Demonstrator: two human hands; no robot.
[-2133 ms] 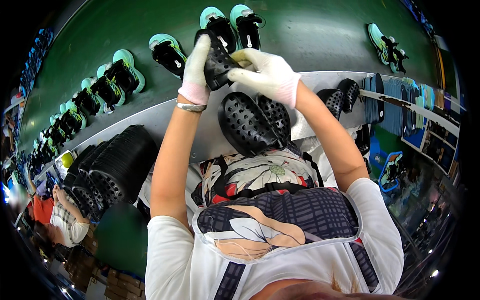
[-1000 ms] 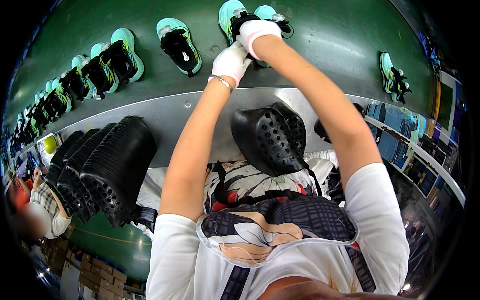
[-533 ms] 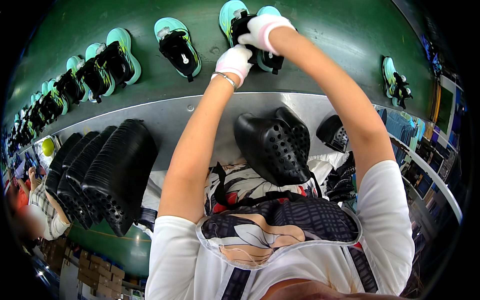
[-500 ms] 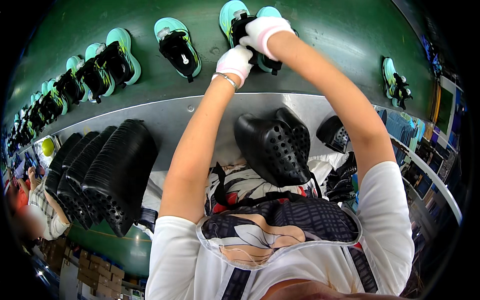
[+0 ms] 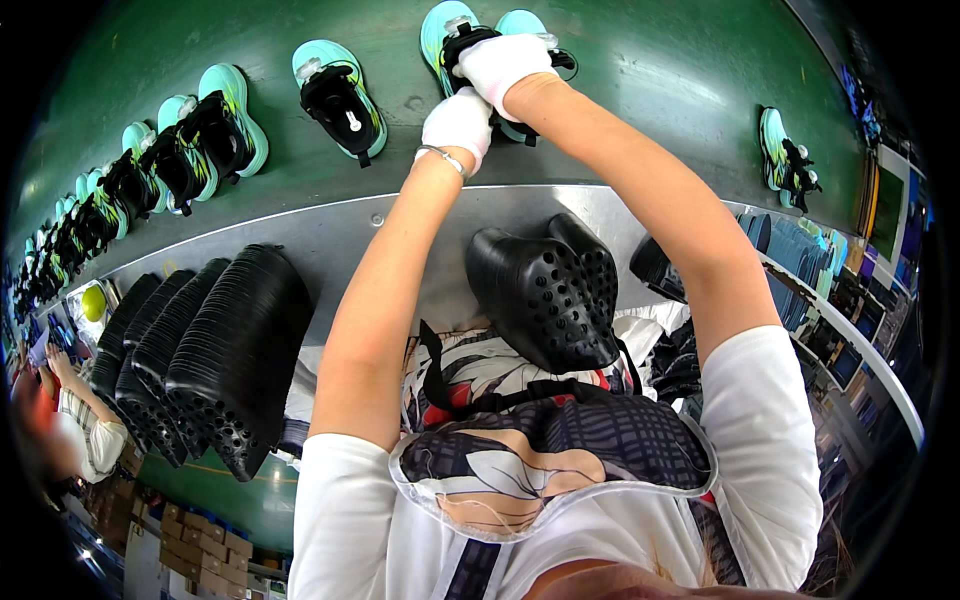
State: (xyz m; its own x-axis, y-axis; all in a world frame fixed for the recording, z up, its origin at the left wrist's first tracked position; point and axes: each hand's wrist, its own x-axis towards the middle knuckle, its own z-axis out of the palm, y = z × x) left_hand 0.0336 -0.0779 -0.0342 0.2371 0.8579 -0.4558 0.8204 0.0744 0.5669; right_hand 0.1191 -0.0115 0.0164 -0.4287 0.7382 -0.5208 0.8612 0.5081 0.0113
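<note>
On the green surface, my left hand (image 5: pixel 457 132) and my right hand (image 5: pixel 507 70), both in white gloves, come together over a pair of mint-green shoes with black collars. My left hand is closed at the heel of the left shoe (image 5: pixel 441 30). Curled over the openings, my right hand sits between that shoe and the right shoe (image 5: pixel 521 22). The gloves hide the fingertips and much of both shoes. Left of my hands a single shoe (image 5: pixel 340 102) lies with its opening facing me. Perforated black plastic shoe inserts (image 5: pixel 545 295) stand close to my body.
Nested stacks of black inserts (image 5: pixel 240 350) fill the left of the metal ledge (image 5: pixel 375 221). More shoes (image 5: pixel 180 160) line up at far left; another pair (image 5: pixel 785 160) is at right. A co-worker's arm (image 5: pixel 85 385) shows at left, beside a yellow-green ball (image 5: pixel 93 303).
The shoes on the green surface have shifted a little to the left, and both my hands have moved left with them. My right hand's fingers have turned further down over the shoes.
</note>
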